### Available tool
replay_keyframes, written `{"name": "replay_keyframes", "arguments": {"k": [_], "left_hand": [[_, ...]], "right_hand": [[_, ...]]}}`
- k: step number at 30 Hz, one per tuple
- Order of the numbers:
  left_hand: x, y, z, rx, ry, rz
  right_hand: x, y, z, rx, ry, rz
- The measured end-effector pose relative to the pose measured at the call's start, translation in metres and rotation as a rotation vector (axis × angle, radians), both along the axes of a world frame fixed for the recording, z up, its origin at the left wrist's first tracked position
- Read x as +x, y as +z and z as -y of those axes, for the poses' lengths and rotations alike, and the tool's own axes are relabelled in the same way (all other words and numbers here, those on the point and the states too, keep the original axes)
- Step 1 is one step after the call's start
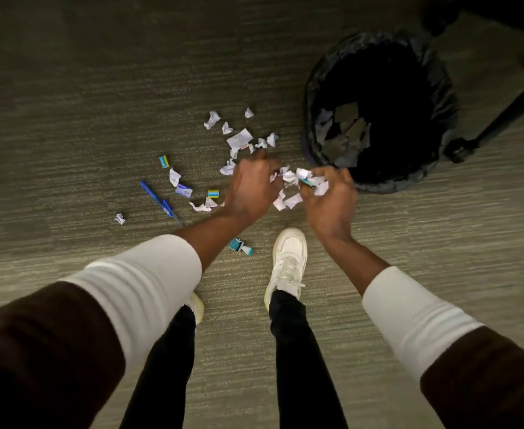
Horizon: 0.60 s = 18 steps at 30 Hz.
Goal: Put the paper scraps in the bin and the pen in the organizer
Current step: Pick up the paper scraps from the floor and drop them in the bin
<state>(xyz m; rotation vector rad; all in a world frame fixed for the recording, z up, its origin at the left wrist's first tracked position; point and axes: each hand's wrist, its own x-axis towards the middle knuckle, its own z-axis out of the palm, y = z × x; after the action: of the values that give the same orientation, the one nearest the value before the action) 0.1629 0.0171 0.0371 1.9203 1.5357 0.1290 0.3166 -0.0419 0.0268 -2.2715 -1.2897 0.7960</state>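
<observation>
Both my hands — left (251, 187), right (328, 202) — closed around crumpled paper scraps (301, 178); bin (313, 97) just beyond, pen (158, 199) left of them.

Carpeted floor (84, 103), paper scraps (239, 139), blue pen (157, 198), bin (440, 97)

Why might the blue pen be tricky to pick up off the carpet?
The pen looks thin, round and stiff, so it would probably lift in one piece. It lies flat on the carpet, so pinching under it may be fiddly. A nudge might roll it, though the pile likely slows that.
</observation>
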Motion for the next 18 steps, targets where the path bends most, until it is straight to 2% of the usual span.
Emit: {"name": "replay_keyframes", "arguments": {"k": [3,7,11,14,18], "left_hand": [[0.039,0.017,-0.020,0.001,0.040,0.037],[0.084,0.019,-0.042,-0.049,0.066,0.075],[0.110,0.008,-0.059,-0.116,0.166,0.083],[0.124,0.000,-0.071,-0.198,0.165,0.081],[0.130,-0.005,-0.075,-0.280,0.104,0.133]], "right_hand": [[0.035,0.015,-0.019,0.046,-0.069,0.026],[0.075,0.019,-0.041,-0.010,-0.154,0.072],[0.097,0.014,-0.058,-0.062,-0.259,0.006],[0.115,-0.009,-0.064,-0.089,-0.306,-0.035],[0.109,0.006,-0.064,-0.165,-0.246,-0.053]]}}
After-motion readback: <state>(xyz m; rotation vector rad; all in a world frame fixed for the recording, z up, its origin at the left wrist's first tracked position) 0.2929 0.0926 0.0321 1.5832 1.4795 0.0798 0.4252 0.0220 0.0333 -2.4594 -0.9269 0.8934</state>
